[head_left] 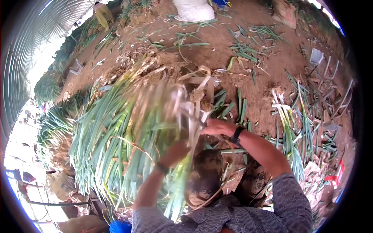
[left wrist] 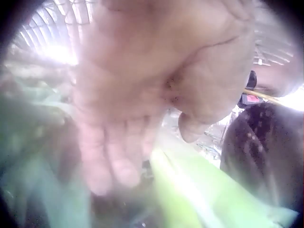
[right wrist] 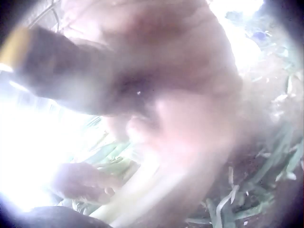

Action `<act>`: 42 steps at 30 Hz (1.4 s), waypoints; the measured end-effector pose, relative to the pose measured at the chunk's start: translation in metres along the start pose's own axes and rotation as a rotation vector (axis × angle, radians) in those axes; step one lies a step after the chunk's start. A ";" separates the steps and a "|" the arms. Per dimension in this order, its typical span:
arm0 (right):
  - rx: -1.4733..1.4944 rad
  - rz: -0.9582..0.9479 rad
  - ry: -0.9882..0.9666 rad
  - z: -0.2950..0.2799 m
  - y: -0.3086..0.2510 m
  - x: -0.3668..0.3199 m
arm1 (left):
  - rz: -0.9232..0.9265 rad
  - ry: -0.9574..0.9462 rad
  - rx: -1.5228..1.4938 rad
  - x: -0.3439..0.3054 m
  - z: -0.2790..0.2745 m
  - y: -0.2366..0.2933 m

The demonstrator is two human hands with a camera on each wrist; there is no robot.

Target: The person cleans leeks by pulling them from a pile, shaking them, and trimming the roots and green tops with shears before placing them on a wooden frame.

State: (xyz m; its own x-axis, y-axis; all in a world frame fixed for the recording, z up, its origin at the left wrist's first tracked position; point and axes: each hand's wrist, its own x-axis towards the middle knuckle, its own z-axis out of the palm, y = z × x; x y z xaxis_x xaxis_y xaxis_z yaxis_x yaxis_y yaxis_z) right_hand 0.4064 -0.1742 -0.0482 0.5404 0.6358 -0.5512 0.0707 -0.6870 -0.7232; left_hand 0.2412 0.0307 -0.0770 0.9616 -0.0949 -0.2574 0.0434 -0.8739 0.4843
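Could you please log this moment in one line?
Left grip: at long green leafy stalks | right grip: holding dark yellow-ended cylinder | brown soil: leaf-strewn

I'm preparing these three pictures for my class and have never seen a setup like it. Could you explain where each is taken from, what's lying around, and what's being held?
There is no machine here, only a person's bare hands. The wide picture comes from a camera on the head, looking forward and down; each close, blurry one comes from a wrist camera.

On the brown earth lies a big pile of long green stalks, with cut green leaves scattered about and a white sack beyond.

The right hand grips a dark handle with a yellow end. The left hand has fairly straight fingers close to a green stalk; blur hides whether they touch it.
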 end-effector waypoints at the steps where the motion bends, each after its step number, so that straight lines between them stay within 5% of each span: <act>1: -0.097 0.016 -0.074 -0.004 -0.003 -0.001 | -0.001 0.054 0.002 -0.005 -0.013 -0.002; 4: -0.312 0.019 -0.198 -0.012 -0.025 -0.009 | -0.089 0.380 0.059 -0.010 -0.030 -0.034; 7: 0.030 -0.004 -0.075 -0.019 -0.001 0.016 | -0.093 0.583 0.274 -0.009 -0.055 -0.068; 8: -0.033 0.061 -0.019 -0.024 0.007 0.029 | -0.136 0.537 0.254 -0.002 -0.056 -0.083; 10: -0.177 0.056 -0.225 -0.014 0.002 0.015 | -0.237 0.426 0.210 0.010 -0.050 -0.111; 12: -0.183 -0.114 -0.256 0.004 -0.001 0.006 | -0.259 0.316 0.217 0.020 -0.057 -0.109; 14: 0.154 -0.027 -0.403 0.001 -0.009 -0.011 | -0.289 0.288 0.251 0.027 -0.051 -0.108; 15: 0.228 -0.029 -0.175 0.000 -0.005 -0.007 | -0.278 0.331 0.263 0.029 -0.046 -0.108; 17: 0.073 -0.026 -0.096 -0.011 -0.021 -0.028 | -0.262 0.417 0.294 0.030 -0.039 -0.107; 23: -0.119 -0.127 -0.132 0.021 -0.001 -0.008 | -0.320 0.369 0.313 0.019 -0.046 -0.076; 29: -0.213 -0.173 -0.220 0.023 -0.003 -0.019 | -0.403 0.038 0.317 -0.018 -0.045 -0.070; 32: -0.179 -0.157 -0.092 0.009 -0.012 -0.035 | -0.196 0.011 0.358 -0.047 -0.026 -0.059; 35: -0.233 -0.174 -0.100 0.014 -0.002 -0.036 | -0.236 -0.162 0.211 -0.067 -0.031 -0.029; 39: -0.256 -0.205 -0.135 0.021 -0.001 -0.039 | -0.368 0.307 0.052 -0.062 -0.049 -0.055; 42: -0.253 -0.230 0.002 0.039 0.003 -0.026 | -0.194 0.529 0.322 -0.050 -0.039 -0.092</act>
State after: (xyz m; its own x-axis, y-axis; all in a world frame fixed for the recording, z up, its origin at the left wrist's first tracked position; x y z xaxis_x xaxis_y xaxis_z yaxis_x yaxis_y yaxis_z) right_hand 0.3604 -0.1792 -0.0528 0.4880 0.7835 -0.3847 0.3963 -0.5915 -0.7021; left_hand 0.2000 0.1340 -0.0763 0.9517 0.2548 0.1711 0.2252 -0.9585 0.1746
